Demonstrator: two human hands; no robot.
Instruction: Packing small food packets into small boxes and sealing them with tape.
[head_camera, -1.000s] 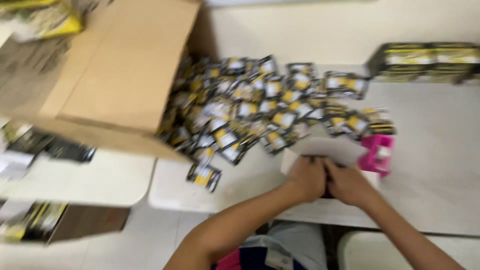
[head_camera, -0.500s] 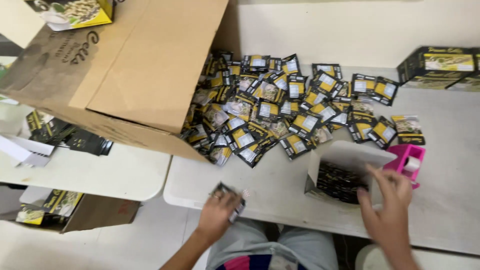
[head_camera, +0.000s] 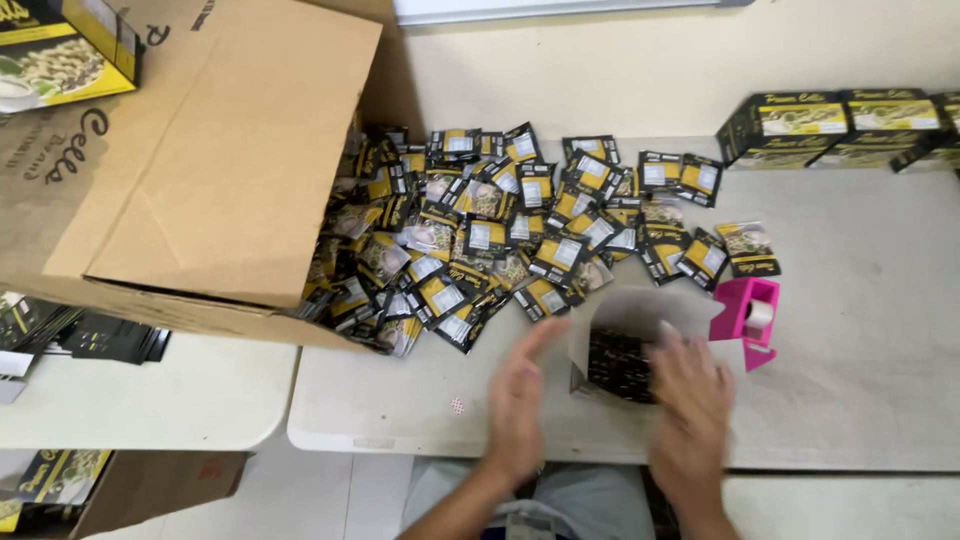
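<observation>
Nearest, the left hand (head_camera: 518, 398), which half a second ago pinched one sachet at the table edge, now hovers open and empty beside the small open box (head_camera: 622, 352), the right hand (head_camera: 690, 395) spread over its packed sachets, so that one looks placed, the sachet pile (head_camera: 500, 235) beyond

- Our 2 forearms come up from the bottom edge, bare to the wrist.
- Our left hand (head_camera: 517, 400) lies flat, palm down, fingers together and stretched forward, holding nothing.
- Our right hand (head_camera: 688, 395) is open too, fingers spread and slightly curled, blurred.
- The 2 hands are apart.
</observation>
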